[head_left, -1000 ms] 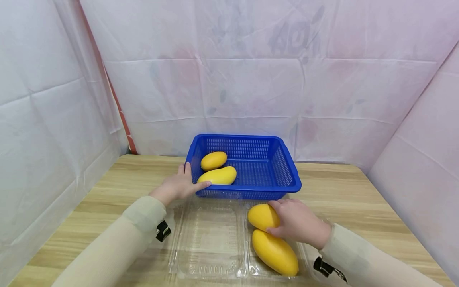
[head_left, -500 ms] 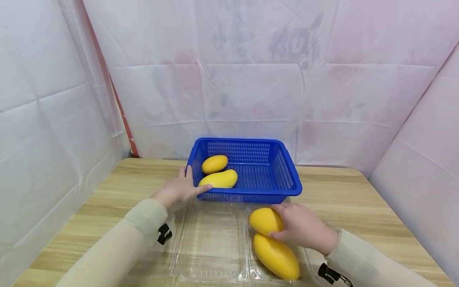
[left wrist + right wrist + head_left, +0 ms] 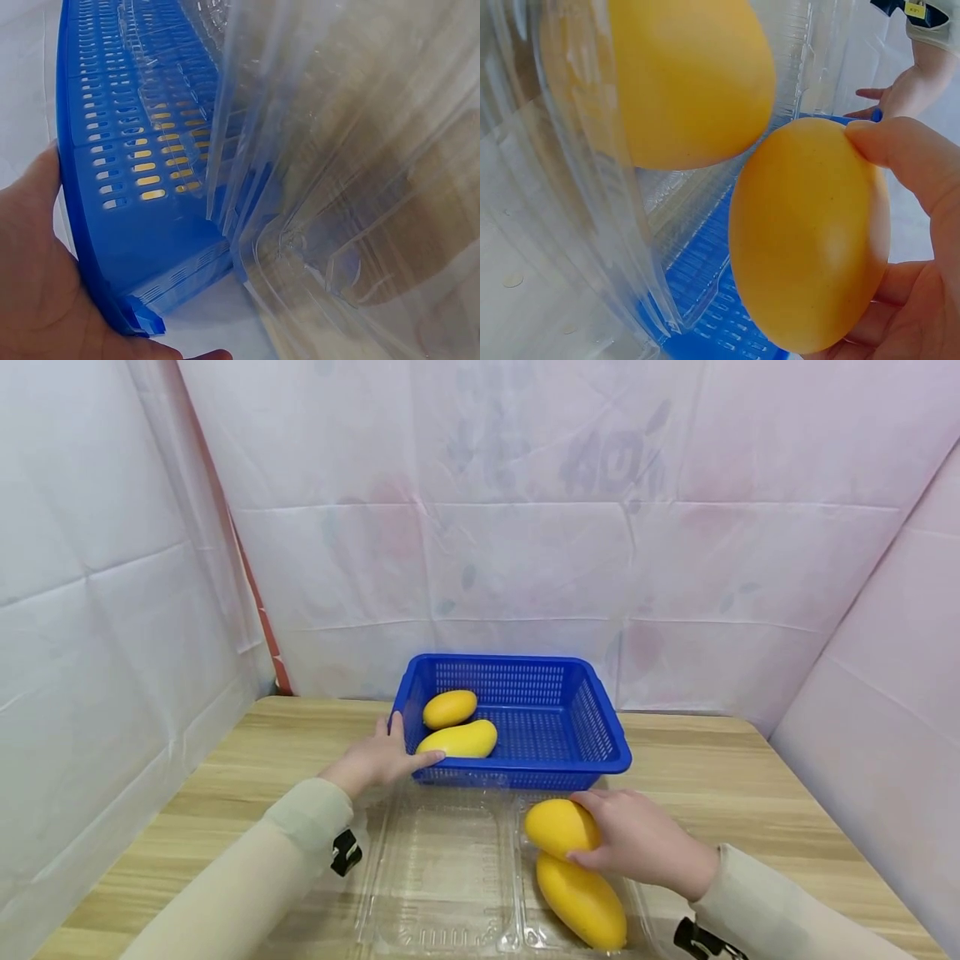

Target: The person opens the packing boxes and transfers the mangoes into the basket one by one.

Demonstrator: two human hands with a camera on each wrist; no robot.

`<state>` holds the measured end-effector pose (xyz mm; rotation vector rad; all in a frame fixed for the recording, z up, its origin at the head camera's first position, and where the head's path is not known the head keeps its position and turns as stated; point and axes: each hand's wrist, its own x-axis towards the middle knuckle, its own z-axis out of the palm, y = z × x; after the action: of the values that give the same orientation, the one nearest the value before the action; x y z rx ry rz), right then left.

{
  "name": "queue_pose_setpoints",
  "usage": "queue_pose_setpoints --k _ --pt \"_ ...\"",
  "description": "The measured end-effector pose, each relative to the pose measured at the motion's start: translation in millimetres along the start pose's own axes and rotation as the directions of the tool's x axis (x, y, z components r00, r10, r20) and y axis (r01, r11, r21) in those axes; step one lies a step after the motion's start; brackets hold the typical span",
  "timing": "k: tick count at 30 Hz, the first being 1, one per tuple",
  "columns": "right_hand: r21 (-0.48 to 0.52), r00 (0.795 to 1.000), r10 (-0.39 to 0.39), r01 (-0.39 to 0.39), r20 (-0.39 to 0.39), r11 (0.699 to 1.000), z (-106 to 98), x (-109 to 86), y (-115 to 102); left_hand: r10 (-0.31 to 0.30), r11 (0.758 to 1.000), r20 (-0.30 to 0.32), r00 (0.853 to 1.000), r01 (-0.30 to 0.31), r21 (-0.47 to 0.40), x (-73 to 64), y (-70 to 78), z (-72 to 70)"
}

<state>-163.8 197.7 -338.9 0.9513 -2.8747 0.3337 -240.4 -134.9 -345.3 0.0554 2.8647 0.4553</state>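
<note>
My right hand (image 3: 647, 839) grips a yellow-orange mango (image 3: 558, 828), thumb on the near side and fingers behind it. A second mango (image 3: 581, 902) lies just in front, in the right half of a clear plastic clamshell box (image 3: 442, 877) that is spread flat. In the right wrist view the gripped mango (image 3: 810, 232) hangs close to the box. At the front left corner of a blue slotted basket (image 3: 525, 768), my left hand (image 3: 375, 756) holds the rim, thumb over the front edge and fingers along the left side. Two mangoes (image 3: 459, 740) lie inside the basket's left part.
The wooden table (image 3: 720, 793) carries everything, with the basket standing directly behind the clamshell. White cloth sheets (image 3: 525, 568) hang at the back and on both sides of the table.
The whole scene has shifted slightly down in the head view. My right hand and its mango have moved a little right and nearer. The left hand stays at the basket corner.
</note>
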Motion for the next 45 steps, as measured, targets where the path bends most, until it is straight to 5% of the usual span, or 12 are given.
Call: queue_pose_setpoints --k 19,28,45 --pt "0.032 1.000 0.007 -0.007 -0.007 0.999 6.0 -2.8 6.2 -0.003 1.000 -0.014 1.000 0.003 -0.006 5.8 -4.6 4.9" --pt "0.051 1.000 -0.003 0.004 -0.020 0.999 6.1 -5.3 7.9 0.024 1.000 -0.095 0.995 -0.024 0.005 7.1 -4.0 4.4" --pt "0.112 1.000 -0.008 0.007 0.007 0.994 4.8 -1.6 10.1 0.020 1.000 -0.067 0.998 -0.021 -0.015 3.9 -2.1 6.0"
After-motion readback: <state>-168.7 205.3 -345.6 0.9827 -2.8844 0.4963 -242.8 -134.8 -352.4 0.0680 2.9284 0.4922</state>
